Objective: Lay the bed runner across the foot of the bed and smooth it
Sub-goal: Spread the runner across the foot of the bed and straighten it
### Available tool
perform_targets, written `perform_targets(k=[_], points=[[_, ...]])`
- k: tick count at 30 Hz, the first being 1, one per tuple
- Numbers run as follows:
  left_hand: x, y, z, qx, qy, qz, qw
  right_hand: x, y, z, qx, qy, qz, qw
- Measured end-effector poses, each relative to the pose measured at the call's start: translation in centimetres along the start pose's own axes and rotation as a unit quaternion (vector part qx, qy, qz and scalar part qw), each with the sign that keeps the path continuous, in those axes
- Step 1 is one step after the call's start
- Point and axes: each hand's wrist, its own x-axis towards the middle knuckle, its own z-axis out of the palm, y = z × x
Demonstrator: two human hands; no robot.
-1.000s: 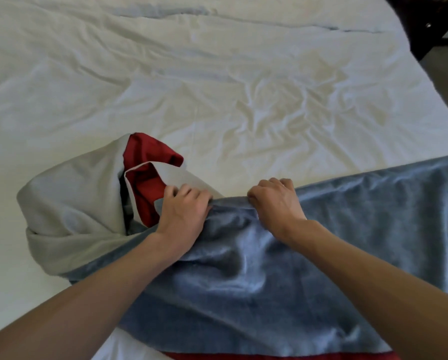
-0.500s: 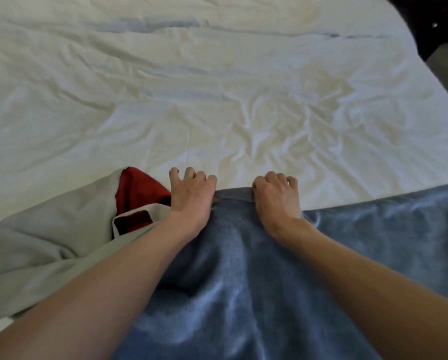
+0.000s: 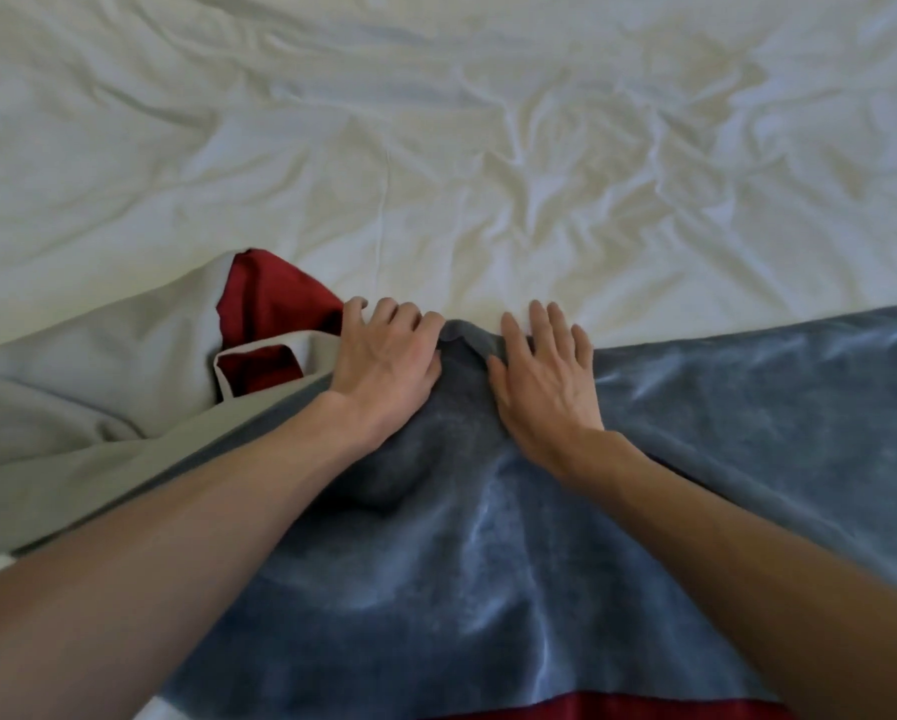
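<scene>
Rumpled white bed sheet [image 3: 436, 148], softly lit

Bed runner [image 3: 696, 459]: one, blue and fuzzy, lying from 9 o'clock to 3 o'clock.
Hands: two. Left hand [image 3: 384, 361] and right hand [image 3: 545, 381], side by side in middle.
Bare arms: two. Left arm [image 3: 176, 537] from 7 o'clock, right arm [image 3: 747, 563] from 5 o'clock.
White sheet [image 3: 436, 148]: one, wrinkly, at 12 o'clock.
Grey flap [image 3: 98, 381] of runner: one, at 9 o'clock.
Red bits on runner: three. Big red patch [image 3: 275, 298] and small red patch [image 3: 259, 366] at 10 o'clock, red strip [image 3: 618, 709] at 6 o'clock.
</scene>
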Motion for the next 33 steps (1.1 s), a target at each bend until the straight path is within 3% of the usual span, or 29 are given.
perform_targets(k=[6,10,15,20,27,33], points=[[-4.6,-0.5,-3.4,0.002,0.035,-0.001,0.999,-5.9,-1.7,-0.6,0.024,0.013,-0.075,0.997],[-8.8,-3.0,-5.6,0.012,0.016,-0.016,1.0,-9.2,-3.9,-1.1,0.031,0.008,-0.1,0.994],[-13.1,-7.1,-7.0,0.027,-0.007,-0.087,0.996,-11.3,-9.2,-2.2,0.03,0.011,-0.161,0.987],[-17.5,-12.4,-7.6,0.025,-0.011,-0.106,0.994,-13.3,-16.5,-2.7,0.045,0.01,-0.199,0.979],[-22.5,-21.1,-7.7,-0.033,0.022,-0.068,0.997,-12.7,-28.9,-1.1,0.024,0.057,-0.212,0.975],[-26.5,-26.7,-6.9,-0.044,-0.033,-0.021,0.998,-9.0,-36.8,-0.4,-0.034,0.068,-0.224,0.972]])
